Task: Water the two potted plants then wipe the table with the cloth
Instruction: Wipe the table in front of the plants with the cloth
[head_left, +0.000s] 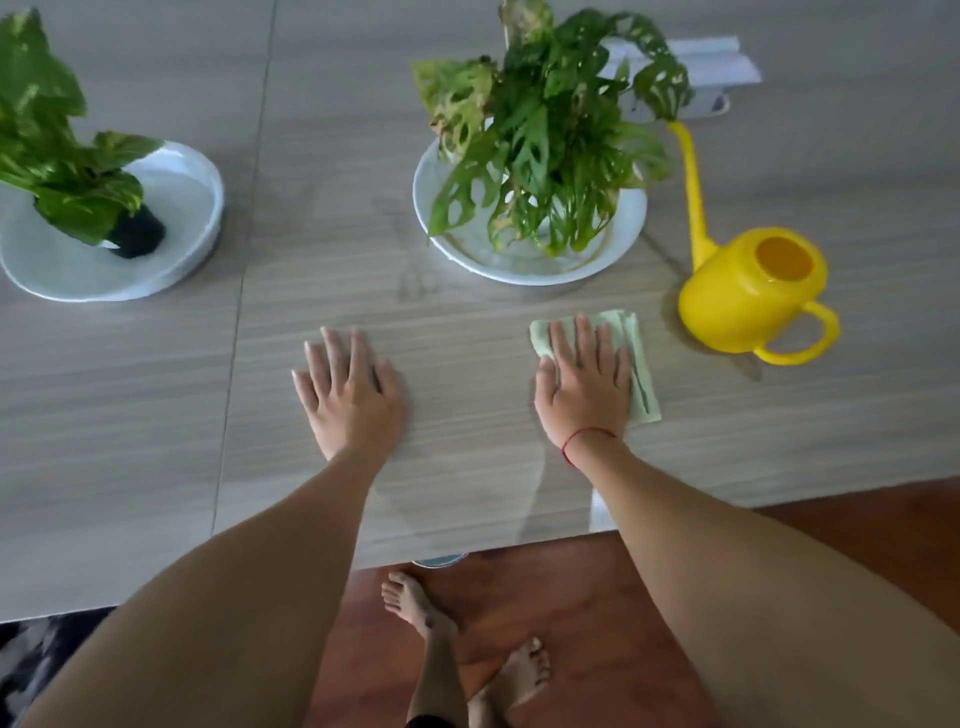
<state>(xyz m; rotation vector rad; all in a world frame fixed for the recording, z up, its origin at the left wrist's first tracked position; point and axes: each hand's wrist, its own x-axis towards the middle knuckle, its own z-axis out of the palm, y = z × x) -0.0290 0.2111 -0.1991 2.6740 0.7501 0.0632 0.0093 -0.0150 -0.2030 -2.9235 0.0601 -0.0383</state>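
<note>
My right hand (584, 387) lies flat with straight fingers on a folded light-green cloth (641, 374), pressing it onto the grey wood-grain table (156, 395). My left hand (348, 395) rests flat on the bare table, palm down, to the left of the cloth. A leafy plant with holed leaves (545, 135) stands in a white dish (631, 218) behind my hands. A second plant (57, 156) in a black pot sits in a white dish (197, 208) at far left. The yellow watering can (748, 296) stands upright right of the cloth.
A pale boxy object (722, 67) lies at the back behind the right plant. A seam (244, 291) runs across the tabletop left of my left hand. The near table edge gives onto a reddish wood floor, where bare feet (467, 644) show.
</note>
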